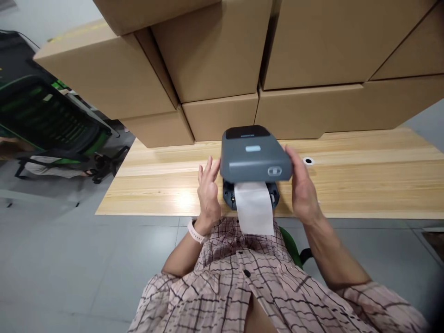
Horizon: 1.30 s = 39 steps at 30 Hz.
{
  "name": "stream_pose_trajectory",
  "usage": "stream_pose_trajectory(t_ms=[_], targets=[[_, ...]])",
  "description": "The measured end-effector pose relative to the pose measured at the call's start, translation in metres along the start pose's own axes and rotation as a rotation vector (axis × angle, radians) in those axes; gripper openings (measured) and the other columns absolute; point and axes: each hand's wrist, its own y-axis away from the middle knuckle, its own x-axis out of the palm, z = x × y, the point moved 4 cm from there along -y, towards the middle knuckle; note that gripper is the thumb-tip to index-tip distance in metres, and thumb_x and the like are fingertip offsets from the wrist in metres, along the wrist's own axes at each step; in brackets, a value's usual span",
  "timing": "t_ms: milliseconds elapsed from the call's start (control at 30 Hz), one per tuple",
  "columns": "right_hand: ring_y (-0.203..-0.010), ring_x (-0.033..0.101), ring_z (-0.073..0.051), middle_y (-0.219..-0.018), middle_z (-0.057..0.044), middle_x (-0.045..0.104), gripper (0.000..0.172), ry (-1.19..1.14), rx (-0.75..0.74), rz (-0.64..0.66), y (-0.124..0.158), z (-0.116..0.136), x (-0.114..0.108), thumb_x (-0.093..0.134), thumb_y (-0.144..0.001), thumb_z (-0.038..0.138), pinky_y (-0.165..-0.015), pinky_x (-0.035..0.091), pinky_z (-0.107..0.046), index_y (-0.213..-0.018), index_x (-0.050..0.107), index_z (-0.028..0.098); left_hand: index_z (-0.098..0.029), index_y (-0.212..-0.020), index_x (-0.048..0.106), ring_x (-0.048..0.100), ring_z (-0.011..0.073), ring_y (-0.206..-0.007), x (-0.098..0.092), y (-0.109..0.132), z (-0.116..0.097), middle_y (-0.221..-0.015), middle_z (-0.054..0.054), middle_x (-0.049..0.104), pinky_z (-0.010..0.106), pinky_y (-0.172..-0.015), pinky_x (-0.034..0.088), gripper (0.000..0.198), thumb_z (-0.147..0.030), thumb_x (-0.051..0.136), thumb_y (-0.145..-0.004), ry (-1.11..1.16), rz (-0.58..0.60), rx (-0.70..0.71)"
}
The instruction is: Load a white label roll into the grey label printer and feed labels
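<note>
A dark grey label printer [231, 196] stands near the front edge of the table, its lid [256, 162] raised above the base. White label paper [255, 208] comes out from under the lid and hangs over the table edge towards my lap. At the lid's left side is my left hand [209, 194], fingers stretched up and spread, the nearest one against the lid. My right hand [303, 189] holds the lid's right side, with one finger lying along it and the others partly hidden. The inside of the printer is mostly covered by lid and paper.
Large cardboard boxes [222, 55] are stacked along the back of the wooden table [156, 180]. A small white ring with a dark centre [308, 161] lies right of the printer. An office chair [52, 120] stands on the floor at the left.
</note>
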Motion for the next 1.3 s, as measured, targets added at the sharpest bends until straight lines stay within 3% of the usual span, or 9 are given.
stream_pose_trajectory(t_ms=[233, 400, 567, 700, 833, 967, 1067, 1200, 1300], targets=[[-0.164, 0.028, -0.036, -0.174, 0.009, 0.038, 0.074, 0.244, -0.13, -0.066, -0.115, 0.043, -0.018, 0.018, -0.1, 0.081, -0.136, 0.018, -0.065, -0.167, 0.022, 0.051, -0.031, -0.152, 0.053, 0.056, 0.0299, -0.149, 0.006, -0.071, 0.023, -0.153, 0.011, 0.064, 0.05, -0.128, 0.037, 0.056, -0.053, 0.06, -0.102, 0.253, 0.006, -0.029], [-0.16, 0.033, -0.035, -0.17, 0.004, 0.043, 0.076, 0.316, -0.175, -0.057, -0.171, 0.029, -0.014, 0.016, -0.101, 0.079, -0.132, 0.022, -0.066, -0.169, 0.017, 0.044, -0.025, -0.156, 0.05, 0.046, 0.0364, -0.154, 0.02, -0.05, 0.063, -0.166, 0.017, 0.05, 0.055, -0.123, 0.04, 0.072, -0.034, 0.073, -0.088, 0.061, 0.173, -0.363], [-0.16, 0.027, -0.031, -0.161, 0.003, 0.054, 0.076, 0.356, -0.186, -0.065, -0.215, 0.003, -0.008, 0.024, -0.1, 0.08, -0.132, 0.018, -0.065, -0.167, 0.012, 0.046, -0.02, -0.158, 0.049, 0.058, 0.0341, -0.137, 0.023, -0.038, 0.063, -0.162, 0.019, 0.052, 0.048, -0.107, 0.052, 0.077, -0.028, 0.069, -0.084, -0.054, 0.224, -0.466], [-0.154, 0.034, -0.027, -0.167, 0.0, 0.046, 0.065, 0.361, -0.162, -0.179, -0.228, 0.007, -0.007, 0.023, -0.106, 0.072, -0.131, 0.02, -0.06, -0.162, 0.026, 0.039, -0.017, -0.148, 0.061, 0.065, 0.0249, -0.105, 0.021, -0.042, 0.055, -0.123, 0.014, 0.072, 0.037, -0.09, 0.052, 0.068, -0.027, 0.067, -0.081, -0.167, 0.237, -0.445], [-0.152, 0.038, -0.034, -0.161, -0.01, 0.05, 0.054, 0.421, -0.335, -0.25, -0.191, 0.039, -0.007, 0.047, -0.105, 0.055, -0.128, 0.025, -0.062, -0.153, 0.043, 0.031, -0.015, -0.147, 0.062, 0.056, 0.0175, -0.071, 0.021, -0.043, 0.051, -0.073, -0.001, 0.059, 0.03, -0.068, 0.042, 0.067, -0.028, 0.063, -0.081, -0.19, 0.249, -0.511], [-0.121, 0.066, -0.036, -0.128, -0.012, 0.072, 0.038, 0.507, -0.282, 0.368, -0.146, 0.039, 0.019, 0.056, -0.097, 0.048, -0.103, 0.051, -0.054, -0.127, 0.064, 0.026, -0.014, -0.146, 0.062, 0.054, 0.0185, -0.066, 0.02, -0.051, 0.041, -0.065, -0.003, 0.055, 0.03, -0.064, 0.036, 0.066, -0.027, 0.06, -0.081, -0.327, 0.365, -0.495], [-0.117, 0.07, -0.038, -0.133, -0.015, 0.073, 0.062, 0.638, -0.147, 0.82, -0.131, 0.015, 0.041, 0.062, -0.091, 0.05, -0.092, 0.055, -0.048, -0.148, 0.054, 0.024, -0.014, -0.142, 0.063, 0.058, 0.0215, -0.068, 0.02, -0.059, 0.033, -0.066, -0.001, 0.061, 0.032, -0.066, 0.035, 0.062, -0.027, 0.059, -0.082, -0.481, 0.467, -0.445], [-0.114, 0.073, -0.043, -0.133, -0.021, 0.075, 0.109, 0.781, -0.053, 1.034, -0.135, -0.013, 0.063, 0.072, -0.083, 0.056, -0.09, 0.056, -0.051, -0.172, 0.022, 0.02, -0.012, -0.139, 0.063, 0.062, 0.0258, -0.072, 0.02, -0.063, 0.029, -0.07, 0.004, 0.067, 0.035, -0.069, 0.039, 0.057, -0.023, 0.052, -0.085, -0.56, 0.525, -0.394], [-0.111, 0.074, -0.044, -0.132, -0.022, 0.075, 0.122, 0.802, -0.085, 1.044, -0.138, -0.017, 0.074, 0.079, -0.075, 0.053, -0.089, 0.058, -0.052, -0.174, 0.016, 0.019, -0.012, -0.131, 0.066, 0.065, 0.0281, -0.074, 0.022, -0.063, 0.029, -0.074, 0.007, 0.07, 0.037, -0.073, 0.043, 0.05, -0.022, 0.051, -0.085, -0.564, 0.559, -0.324]])
